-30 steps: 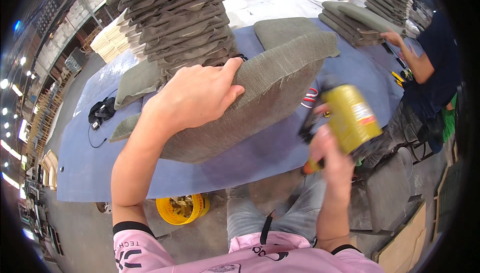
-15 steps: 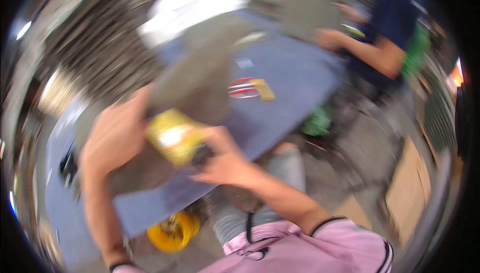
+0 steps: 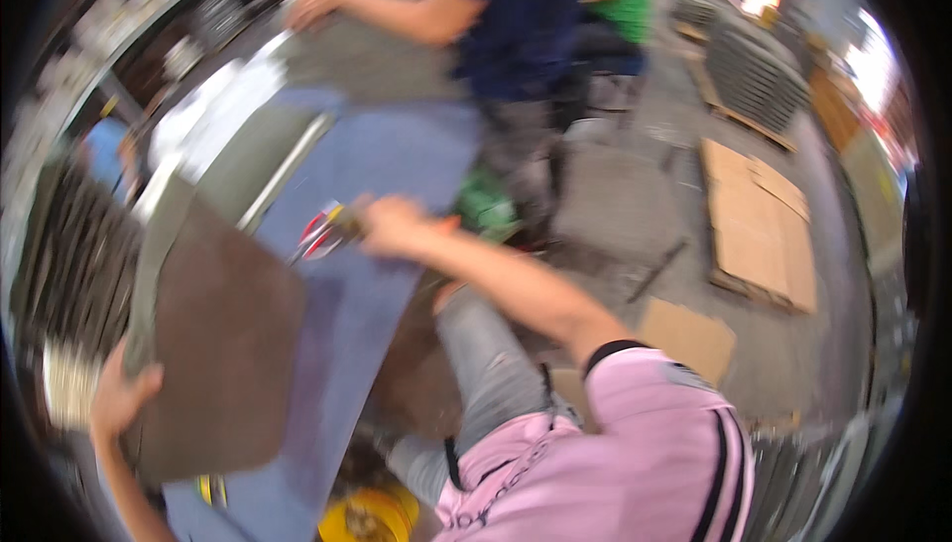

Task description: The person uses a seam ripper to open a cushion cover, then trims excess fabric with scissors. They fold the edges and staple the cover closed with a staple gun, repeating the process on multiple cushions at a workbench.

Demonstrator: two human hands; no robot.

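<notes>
My left hand [image 3: 121,398] is closed on the edge of a flat grey-brown panel [image 3: 228,334] with rounded corners and a paler grey edge. The panel is tilted up over the blue tabletop [image 3: 387,160]; what it is made of I cannot tell. Reaching across to the middle of the table, my right hand [image 3: 392,226] is smeared by motion. At its fingertips is a small yellowish-brown thing [image 3: 347,223], beside a red-handled tool [image 3: 319,232] resembling scissors. Whether the fingers grip anything is unclear. A small yellow-and-black object [image 3: 211,489] lies near the panel's lower edge.
A co-worker in dark blue [image 3: 521,16] stands at the far end, one hand over another grey piece [image 3: 382,61]. Stacked dark sheets [image 3: 79,254] are on the left. Below the table edge sits a yellow bucket [image 3: 369,517]. Flat cardboard [image 3: 759,225] lies on the floor at right.
My view has swung right. My right hand has moved away from the panel toward the red-handled tool and no longer shows the yellow object it held. The panel is now tilted up in my left hand.
</notes>
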